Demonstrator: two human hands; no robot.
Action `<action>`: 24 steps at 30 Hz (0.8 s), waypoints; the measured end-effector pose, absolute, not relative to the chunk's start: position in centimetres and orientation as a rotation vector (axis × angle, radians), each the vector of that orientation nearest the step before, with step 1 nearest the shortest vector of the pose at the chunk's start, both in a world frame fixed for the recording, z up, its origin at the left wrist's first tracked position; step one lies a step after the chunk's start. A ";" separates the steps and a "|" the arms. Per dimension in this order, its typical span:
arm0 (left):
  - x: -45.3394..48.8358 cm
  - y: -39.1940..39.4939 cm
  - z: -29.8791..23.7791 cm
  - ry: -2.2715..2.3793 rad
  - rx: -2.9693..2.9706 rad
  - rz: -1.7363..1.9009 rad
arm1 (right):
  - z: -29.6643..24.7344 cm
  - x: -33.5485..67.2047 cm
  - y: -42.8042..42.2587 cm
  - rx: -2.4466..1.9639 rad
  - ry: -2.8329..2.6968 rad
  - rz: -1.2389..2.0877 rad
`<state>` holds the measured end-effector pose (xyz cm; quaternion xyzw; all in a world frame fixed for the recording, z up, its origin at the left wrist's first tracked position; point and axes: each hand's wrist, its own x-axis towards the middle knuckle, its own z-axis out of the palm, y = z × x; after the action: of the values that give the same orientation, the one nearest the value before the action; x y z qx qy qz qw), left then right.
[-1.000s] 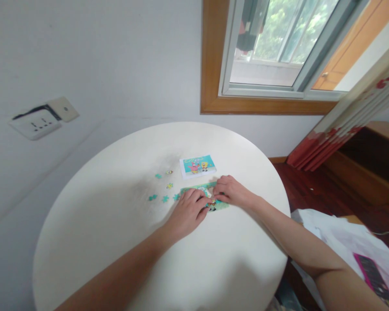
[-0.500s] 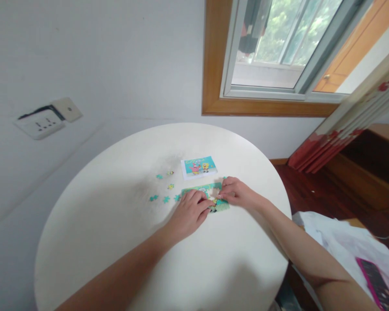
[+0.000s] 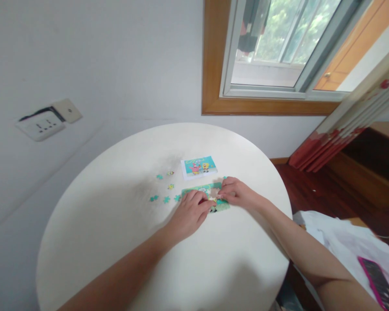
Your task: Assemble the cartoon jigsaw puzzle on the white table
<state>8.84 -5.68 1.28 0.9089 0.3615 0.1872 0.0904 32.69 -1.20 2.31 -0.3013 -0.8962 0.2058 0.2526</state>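
Observation:
A partly assembled jigsaw puzzle [image 3: 222, 206] in green and teal lies on the round table, with a gap near its right middle. My left hand [image 3: 190, 211] rests across the puzzle's left part, fingers laid over it and thumb and index pointing at the gap. From the right, my right hand [image 3: 237, 192] reaches over the puzzle's edge. Its thumb and index are pinched at a small yellow puzzle piece [image 3: 215, 200], which the fingertips partly cover. Behind the puzzle is a picture card [image 3: 199, 166] with two cartoon figures.
Several loose puzzle pieces [image 3: 167, 199] lie left of the puzzle, and one teal piece [image 3: 225, 177] sits beyond my right hand. The white round table [image 3: 110, 242] stands against a wall below a window [image 3: 269, 56]. At lower right, a pink-edged phone [image 3: 376, 280] lies on white cloth [image 3: 337, 242].
Both hands stay almost in place over the puzzle, with only slight finger movement at the gap. The loose pieces and card have not moved.

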 end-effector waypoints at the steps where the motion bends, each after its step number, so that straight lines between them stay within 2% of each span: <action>1: 8.9 -5.7 1.3 1.068 2.713 0.541 | 2.3 32.7 -1.2 -0.808 -2.448 0.574; 9: 9.0 -6.0 1.2 1.057 2.702 0.554 | 2.2 33.5 -0.8 -0.896 -2.369 0.624; 14: 8.5 -5.5 1.9 1.100 2.669 0.712 | 2.4 34.2 -0.6 -0.897 -2.331 0.660; 20: 3.7 -2.3 5.2 1.307 2.602 1.095 | 2.1 34.6 -0.5 -0.854 -2.377 0.786; 24: -0.5 -1.4 4.3 1.491 2.605 1.076 | 2.1 34.7 -0.5 -0.902 -2.322 0.739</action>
<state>-0.52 -1.35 4.33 0.8168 0.4674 0.3375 -0.0234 34.74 -0.46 2.13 -0.3344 -0.8609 0.2739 0.2683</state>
